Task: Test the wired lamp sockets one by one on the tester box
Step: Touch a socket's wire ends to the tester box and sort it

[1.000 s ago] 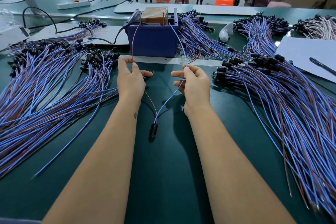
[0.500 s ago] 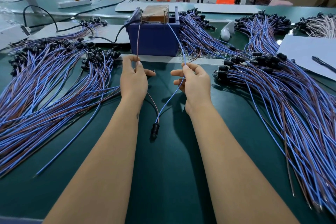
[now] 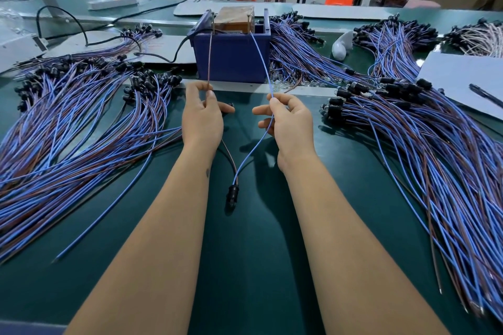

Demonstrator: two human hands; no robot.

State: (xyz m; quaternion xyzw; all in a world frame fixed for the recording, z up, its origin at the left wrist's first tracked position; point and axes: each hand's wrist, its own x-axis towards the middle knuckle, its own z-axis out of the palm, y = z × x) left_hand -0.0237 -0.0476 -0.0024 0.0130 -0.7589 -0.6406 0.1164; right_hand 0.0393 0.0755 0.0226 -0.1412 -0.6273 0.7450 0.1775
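Brown wire (image 3: 209,62) being pinched by left hand (image 3: 202,117), blue wire (image 3: 261,60) being pinched by right hand (image 3: 289,124), hands apart just in front of tester box (image 3: 231,60); both wire ends being held up to box top; black lamp socket (image 3: 232,195) being left lying on green bench (image 3: 245,266), nearer than box, between forearms; wired-socket heaps (image 3: 81,122) being kept left and right of box
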